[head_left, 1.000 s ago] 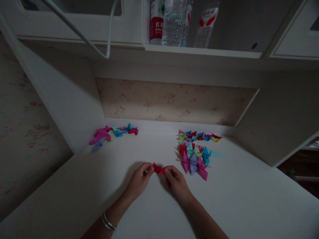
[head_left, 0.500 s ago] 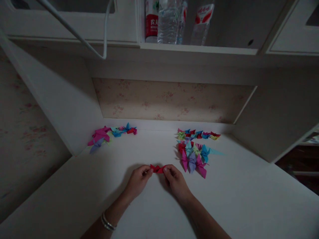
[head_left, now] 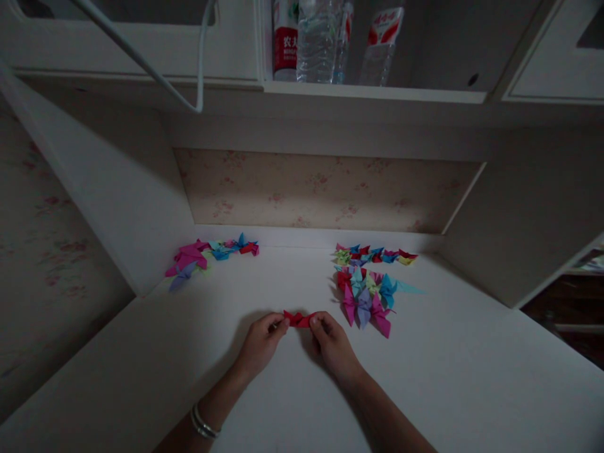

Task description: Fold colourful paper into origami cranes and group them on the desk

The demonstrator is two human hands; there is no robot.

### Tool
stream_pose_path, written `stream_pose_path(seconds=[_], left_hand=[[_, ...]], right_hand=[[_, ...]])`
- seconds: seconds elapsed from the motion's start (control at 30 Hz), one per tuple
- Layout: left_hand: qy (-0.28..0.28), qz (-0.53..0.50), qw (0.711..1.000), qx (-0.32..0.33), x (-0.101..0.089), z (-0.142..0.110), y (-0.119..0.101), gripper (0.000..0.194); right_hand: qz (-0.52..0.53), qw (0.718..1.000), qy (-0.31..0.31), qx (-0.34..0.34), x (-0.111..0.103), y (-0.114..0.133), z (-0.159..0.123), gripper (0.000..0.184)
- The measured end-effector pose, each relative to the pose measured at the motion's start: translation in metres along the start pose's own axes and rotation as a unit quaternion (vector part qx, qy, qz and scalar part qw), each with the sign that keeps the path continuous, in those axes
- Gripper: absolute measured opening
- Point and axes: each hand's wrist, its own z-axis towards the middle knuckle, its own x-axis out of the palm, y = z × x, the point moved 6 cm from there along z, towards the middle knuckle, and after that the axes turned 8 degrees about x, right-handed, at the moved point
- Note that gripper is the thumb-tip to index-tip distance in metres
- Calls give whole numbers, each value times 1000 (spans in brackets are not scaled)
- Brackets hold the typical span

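Note:
A small red folded paper piece [head_left: 299, 319] is stretched between my two hands just above the white tabletop. Its left end is pinched between the thumb and fingers of my left hand [head_left: 263, 338]. My right hand [head_left: 334, 343] pinches the right end the same way. To the right of my right hand lies a group of colourful origami cranes [head_left: 363, 305], pink, purple, blue, green and red. Behind that group runs a row of folded paper pieces [head_left: 376, 255] in mixed colours. Whether the red piece is a finished figure, I cannot tell.
Another heap of folded paper figures [head_left: 189, 255] lies at the back left of the white table [head_left: 292, 402]. Overhead, a cabinet shelf [head_left: 377, 92] holds several plastic bottles [head_left: 319, 44]. A white cable or bar [head_left: 141, 63] hangs at the upper left. Side panels close in both sides.
Almost nothing differs. Both hands keep their pinch on the red paper piece, and the view has shifted very slightly.

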Motion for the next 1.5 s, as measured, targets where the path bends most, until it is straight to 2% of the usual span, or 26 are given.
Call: stream_pose_path(seconds=[0.37,0.7,1.03,1.5], left_hand=[[1,9,1000,-25,-1,1,2,37],[-1,11,999,-36,-2,0,-1,33],[12,-28,998,-63,1,-1,4,30],[15,-38,997,-58,1,-1,6,30]], right_hand=[[-6,1000,-1,0,-2,-1,-1,41],[2,1000,11,4,1,1,0,42],[11,1000,8,15,0,0,0,41],[19,1000,12,16,1,-2,1,43]])
